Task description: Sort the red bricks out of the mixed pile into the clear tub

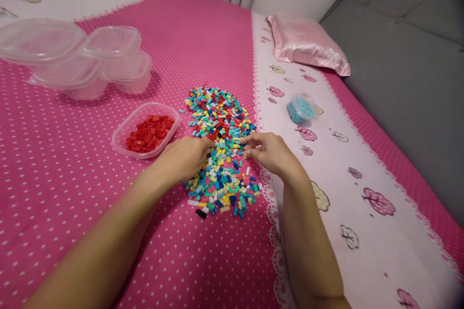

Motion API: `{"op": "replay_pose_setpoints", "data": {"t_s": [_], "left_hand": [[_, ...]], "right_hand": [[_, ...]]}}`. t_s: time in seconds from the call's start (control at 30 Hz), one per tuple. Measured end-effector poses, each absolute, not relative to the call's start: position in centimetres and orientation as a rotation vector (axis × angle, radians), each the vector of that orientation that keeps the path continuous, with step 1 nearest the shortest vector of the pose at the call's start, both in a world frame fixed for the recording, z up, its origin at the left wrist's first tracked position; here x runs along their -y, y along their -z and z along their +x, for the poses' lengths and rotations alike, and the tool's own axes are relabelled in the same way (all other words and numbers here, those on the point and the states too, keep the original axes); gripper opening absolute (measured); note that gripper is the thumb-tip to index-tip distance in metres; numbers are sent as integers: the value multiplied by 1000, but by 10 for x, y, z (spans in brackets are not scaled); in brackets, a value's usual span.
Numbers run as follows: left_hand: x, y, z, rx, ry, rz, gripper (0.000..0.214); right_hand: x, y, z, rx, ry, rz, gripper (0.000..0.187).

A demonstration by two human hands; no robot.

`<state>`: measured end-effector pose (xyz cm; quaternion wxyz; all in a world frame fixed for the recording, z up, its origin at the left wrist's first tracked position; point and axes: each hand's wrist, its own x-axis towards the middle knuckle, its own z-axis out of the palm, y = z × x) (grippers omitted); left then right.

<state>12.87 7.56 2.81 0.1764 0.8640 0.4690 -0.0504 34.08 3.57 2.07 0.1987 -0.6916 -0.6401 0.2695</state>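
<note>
A spread pile of small building bricks (221,164) in many colours lies on the pink dotted bedspread. My left hand (190,154) reaches into the pile's left side with its fingers curled down; the fingertips are mostly hidden, and I cannot make out what is in them. At the pile's right edge is my right hand (266,152), its thumb and fingers apart, the tips touching or just over the bricks. Close to my left hand stands an open clear tub (118,142) partly filled with red bricks (150,133).
Stacked clear plastic containers (112,43) stand at the upper left. A small clear tub of light blue bricks (302,108) rests on the white printed strip at the right. Beyond it lie a pink satin pillow (306,43) and a grey surface (406,58) along the bed's side.
</note>
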Motion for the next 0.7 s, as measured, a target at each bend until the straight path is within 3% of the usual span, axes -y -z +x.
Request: {"op": "replay_pose_setpoints", "data": {"t_s": [0.2,0.43,0.53,0.7], "left_hand": [[-74,-33,128,-1174,207,2525,35],[-78,-37,122,-1111,144,2443,37],[-80,-34,121,-1223,49,2449,33],[-74,-28,128,-1295,128,2523,48]], "right_hand": [[-38,-19,327,1879,-765,-1974,29],[-33,-27,328,2010,-1070,-1790,22],[-34,-24,330,1901,-956,-1770,23],[-36,-18,327,1997,-780,-1831,38]]}}
